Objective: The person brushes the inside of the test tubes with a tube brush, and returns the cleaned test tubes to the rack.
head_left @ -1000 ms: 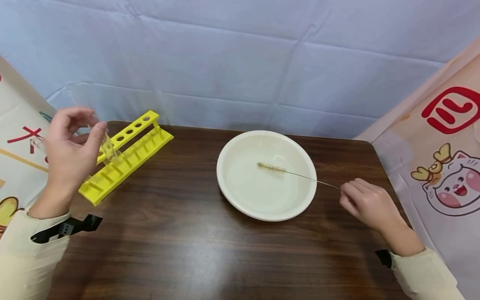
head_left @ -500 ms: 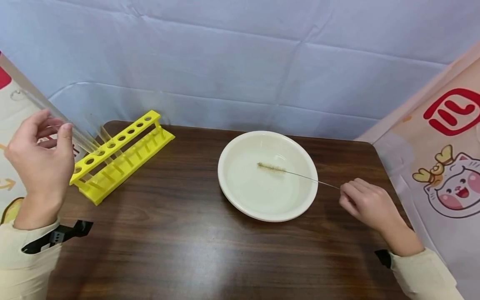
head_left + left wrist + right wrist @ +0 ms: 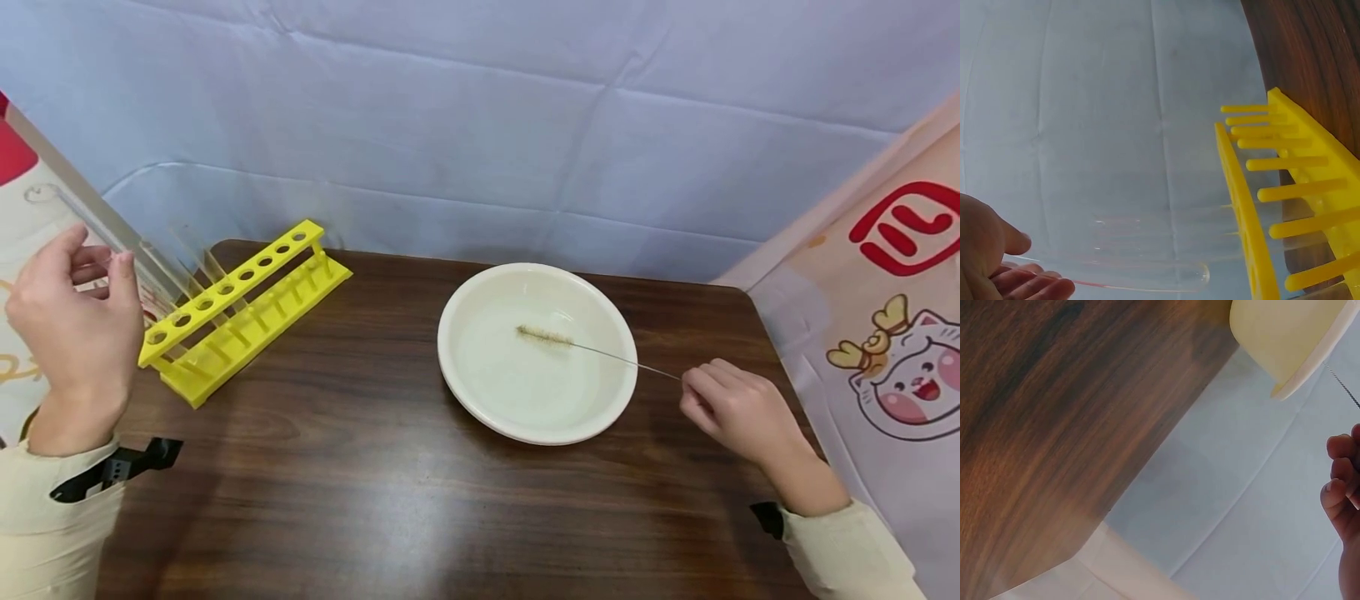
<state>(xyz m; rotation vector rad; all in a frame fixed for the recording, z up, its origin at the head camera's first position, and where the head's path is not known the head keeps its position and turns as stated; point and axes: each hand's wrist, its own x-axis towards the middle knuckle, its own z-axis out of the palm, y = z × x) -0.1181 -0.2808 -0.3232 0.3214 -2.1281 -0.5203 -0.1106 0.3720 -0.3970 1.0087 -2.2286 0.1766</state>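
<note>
In the head view my left hand (image 3: 82, 325) pinches a clear glass test tube (image 3: 90, 218) between thumb and fingers, left of the yellow test tube rack (image 3: 255, 271). The tube slants, its rim toward the upper left. In the left wrist view its rounded bottom (image 3: 1202, 275) lies close to the rack's top bar (image 3: 1238, 206). Another clear tube (image 3: 213, 268) stands in the rack. My right hand (image 3: 738, 408) grips the thin wire handle of a test tube brush (image 3: 546, 336). The bristled head lies over the inside of a white basin (image 3: 536, 435).
The basin stands mid-table on the dark wooden table (image 3: 360, 500). A pale cloth backdrop (image 3: 450, 125) hangs behind the far edge. Printed panels with cartoon figures (image 3: 911, 375) rise at both sides. Black straps (image 3: 112, 471) circle the sleeves.
My left hand has moved left from over the rack, bringing the test tube with it, and has shifted only slightly in the last half second. The right hand and brush stay put.
</note>
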